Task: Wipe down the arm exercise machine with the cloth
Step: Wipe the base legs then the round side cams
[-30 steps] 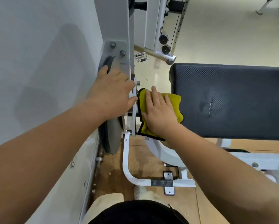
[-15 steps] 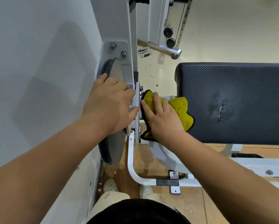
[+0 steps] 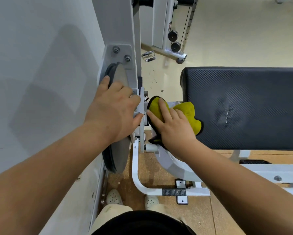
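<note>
The arm exercise machine has a white frame [image 3: 135, 168], a grey disc-shaped cam [image 3: 119, 155] at the left and a black padded armrest [image 3: 244, 107] at the right. My left hand [image 3: 113, 112] lies flat on the cam and the upright post, fingers spread, thumb at a grey metal plate [image 3: 142, 102]. My right hand [image 3: 173, 126] presses a yellow cloth with a black edge [image 3: 188, 111] against the pivot between that plate and the armrest. Part of the cloth is hidden under my palm.
A grey-white panel [image 3: 40, 82] fills the left side. A second white machine with black pulleys [image 3: 173, 41] stands at the back, a metal handle [image 3: 149, 55] on the floor beside it. My pale shoes [image 3: 114, 197] stand on the wooden floor by the footrest bar [image 3: 174, 192].
My right hand has slid the cloth slightly up and right along the pivot, and the cloth has bunched up more. My left hand stays on the cam. The camera moved a little.
</note>
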